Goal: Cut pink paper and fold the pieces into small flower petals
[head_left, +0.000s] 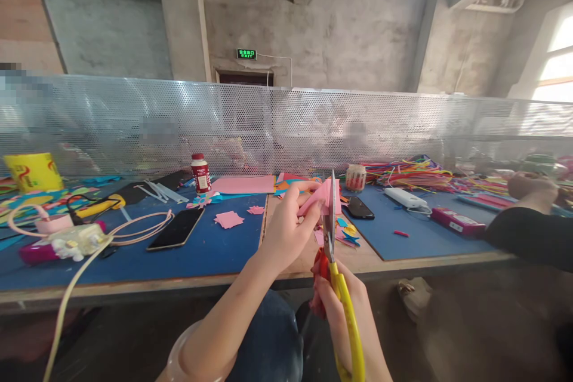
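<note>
My left hand (290, 224) pinches a piece of pink paper (316, 198) between thumb and fingers, above the table's front middle. Wrapped round the handles of a pair of scissors (330, 239), one yellow and one red, is my right hand (344, 295). The blades point upward and lie at the paper's right side; whether they are cutting into it I cannot tell. Beneath the hands, colourful paper scraps (347, 233) lie on the bare wooden strip. Small pink paper squares (228, 219) rest in a pile on the blue mat to the left.
A black phone (176, 230), a power strip with cables (67, 242) and a red bottle (200, 173) stand left. Another phone (359, 208), a jar (356, 178) and a magenta box (457, 222) are right. A co-worker's arm (532, 221) reaches in there. A perforated metal screen (224, 125) runs behind.
</note>
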`<control>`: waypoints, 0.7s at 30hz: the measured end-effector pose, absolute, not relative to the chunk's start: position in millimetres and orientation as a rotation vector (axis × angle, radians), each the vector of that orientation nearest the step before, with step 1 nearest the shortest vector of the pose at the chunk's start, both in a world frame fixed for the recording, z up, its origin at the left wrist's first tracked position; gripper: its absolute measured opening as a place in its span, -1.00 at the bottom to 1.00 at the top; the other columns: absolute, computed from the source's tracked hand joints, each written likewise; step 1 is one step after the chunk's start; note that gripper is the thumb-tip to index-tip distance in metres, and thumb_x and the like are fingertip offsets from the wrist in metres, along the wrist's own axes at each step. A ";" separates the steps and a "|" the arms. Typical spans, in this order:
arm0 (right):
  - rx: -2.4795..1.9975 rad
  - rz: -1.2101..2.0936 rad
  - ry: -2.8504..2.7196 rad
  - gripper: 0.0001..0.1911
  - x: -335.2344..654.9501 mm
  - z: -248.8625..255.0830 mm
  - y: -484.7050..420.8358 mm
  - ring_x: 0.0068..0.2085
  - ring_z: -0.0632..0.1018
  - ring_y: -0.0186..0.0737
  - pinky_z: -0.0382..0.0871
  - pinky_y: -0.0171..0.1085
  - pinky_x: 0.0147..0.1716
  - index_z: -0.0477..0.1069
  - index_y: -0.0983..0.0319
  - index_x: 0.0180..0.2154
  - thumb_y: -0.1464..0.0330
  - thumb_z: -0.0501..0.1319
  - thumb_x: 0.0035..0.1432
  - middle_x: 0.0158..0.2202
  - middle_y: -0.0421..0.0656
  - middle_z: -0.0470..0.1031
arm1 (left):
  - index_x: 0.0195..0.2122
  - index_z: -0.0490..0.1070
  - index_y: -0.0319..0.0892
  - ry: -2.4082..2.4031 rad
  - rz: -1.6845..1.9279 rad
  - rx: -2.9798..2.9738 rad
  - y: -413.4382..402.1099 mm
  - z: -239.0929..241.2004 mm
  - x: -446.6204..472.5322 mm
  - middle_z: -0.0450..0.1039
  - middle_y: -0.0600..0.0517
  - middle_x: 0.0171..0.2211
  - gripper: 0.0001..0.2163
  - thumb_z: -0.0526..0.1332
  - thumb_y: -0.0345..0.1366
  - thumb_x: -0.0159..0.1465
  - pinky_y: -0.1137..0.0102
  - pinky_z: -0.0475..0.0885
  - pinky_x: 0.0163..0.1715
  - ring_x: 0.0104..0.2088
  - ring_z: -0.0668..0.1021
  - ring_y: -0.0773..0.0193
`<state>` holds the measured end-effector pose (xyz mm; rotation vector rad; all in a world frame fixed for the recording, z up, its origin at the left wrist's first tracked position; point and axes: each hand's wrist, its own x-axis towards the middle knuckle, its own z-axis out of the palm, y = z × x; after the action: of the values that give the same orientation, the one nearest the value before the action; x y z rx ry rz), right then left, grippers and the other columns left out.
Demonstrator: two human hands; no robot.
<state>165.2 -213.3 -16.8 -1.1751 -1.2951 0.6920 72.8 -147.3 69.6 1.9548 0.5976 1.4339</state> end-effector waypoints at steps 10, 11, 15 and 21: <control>-1.173 0.717 -1.243 -0.79 162.5 -15.4 -214.8 -0.69 0.27 -0.39 0.15 -0.41 -0.70 0.21 0.24 -0.51 0.23 0.06 0.02 -0.71 -0.29 0.22 | -0.10 0.20 -0.14 0.592 1.423 1.972 -148.1 70.5 72.4 0.38 0.00 -0.37 -0.77 0.06 -0.25 0.23 0.38 0.41 -0.44 -0.37 0.48 0.27; -1.175 0.715 -1.241 -0.77 162.1 -14.8 -215.3 -0.69 0.27 -0.39 0.15 -0.41 -0.70 0.21 0.24 -0.51 0.21 0.06 0.02 -0.72 -0.29 0.21 | -0.10 0.21 -0.14 0.596 1.424 1.977 -147.9 70.5 72.2 0.38 0.00 -0.38 -0.77 0.06 -0.25 0.23 0.38 0.41 -0.45 -0.38 0.48 0.27; -1.187 0.710 -1.221 -0.70 159.2 -12.2 -216.7 -0.72 0.25 -0.40 0.12 -0.42 -0.73 0.17 0.23 -0.55 0.14 0.06 0.02 -0.74 -0.30 0.20 | -0.10 0.21 -0.13 0.614 1.427 1.987 -146.5 70.1 71.8 0.39 -0.01 -0.37 -0.77 0.06 -0.25 0.22 0.39 0.40 -0.46 -0.38 0.48 0.27; -1.208 0.695 -1.184 -0.65 156.6 -13.3 -215.6 -0.75 0.24 -0.39 0.10 -0.42 -0.76 0.14 0.21 -0.58 0.08 0.04 0.03 -0.78 -0.30 0.17 | -0.11 0.22 -0.12 0.623 1.411 1.978 -144.4 69.2 72.2 0.40 0.00 -0.35 -0.79 0.05 -0.26 0.23 0.38 0.41 -0.44 -0.37 0.48 0.28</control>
<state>156.6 -215.6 -13.3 -1.2077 -1.1838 0.6954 72.2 -144.4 69.2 1.9780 0.6234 1.4108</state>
